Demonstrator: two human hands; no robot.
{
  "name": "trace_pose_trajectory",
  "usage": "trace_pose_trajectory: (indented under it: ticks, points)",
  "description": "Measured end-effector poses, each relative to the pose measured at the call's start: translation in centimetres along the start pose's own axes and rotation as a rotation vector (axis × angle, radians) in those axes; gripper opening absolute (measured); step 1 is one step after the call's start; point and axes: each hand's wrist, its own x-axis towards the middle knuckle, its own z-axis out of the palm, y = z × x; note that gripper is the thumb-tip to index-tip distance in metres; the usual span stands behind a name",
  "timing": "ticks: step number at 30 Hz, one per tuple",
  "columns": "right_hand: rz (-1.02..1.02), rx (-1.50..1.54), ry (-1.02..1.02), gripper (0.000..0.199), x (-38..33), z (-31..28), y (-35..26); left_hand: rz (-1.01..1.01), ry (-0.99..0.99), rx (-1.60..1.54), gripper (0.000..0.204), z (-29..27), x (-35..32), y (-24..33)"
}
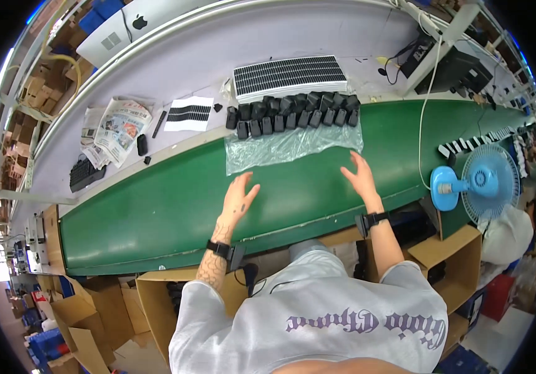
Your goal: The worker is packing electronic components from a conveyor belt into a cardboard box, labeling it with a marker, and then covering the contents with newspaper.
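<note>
Both arms reach out over the green work surface (155, 212). My left hand (239, 198) is open and holds nothing, its fingers pointing at the near left corner of a clear plastic sheet (280, 154). Fingers apart and likewise bare, my right hand (361, 177) hovers by the sheet's near right side. Several small black plastic parts (289, 119) stand in packed rows on the sheet's far part. Behind them lies a stack of white sheets with black labels (289, 76). What the black parts are, I cannot tell.
Left on the ledge are a label sheet (188, 114), a black pen (159, 124), newspapers (118, 131) and a black item (142, 145). A blue fan (483, 177) stands at the right. Open cardboard boxes (102, 311) sit below the near edge.
</note>
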Motion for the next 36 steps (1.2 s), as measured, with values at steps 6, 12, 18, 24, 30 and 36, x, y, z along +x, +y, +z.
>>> trace_pose_trajectory:
  ticks: [6,12,18,24,30,36]
  points:
    - [-0.454,-0.102,-0.069,0.061,18.2,0.6,-3.3,0.341,0.189,0.426,0.054,-0.7,14.7,3.0]
    - [-0.678,-0.399,-0.218,0.061,27.6,4.6,-2.9,0.387,0.156,0.679,0.066,0.2,25.9,3.7]
    - [-0.794,-0.403,-0.281,0.062,29.6,6.5,-2.0,0.398,0.005,0.824,0.068,2.2,30.1,2.5]
    - [-0.899,-0.361,-0.221,0.06,30.2,7.9,-1.4,0.427,0.068,0.834,0.061,3.4,31.0,2.1]
    - [-0.923,-0.335,-0.204,0.053,31.0,8.6,-1.2,0.584,0.116,0.775,0.053,3.8,31.8,0.2]
    - [-0.934,-0.306,-0.192,0.053,30.8,8.8,-1.1,0.402,0.1,0.575,0.056,4.3,32.4,2.3]
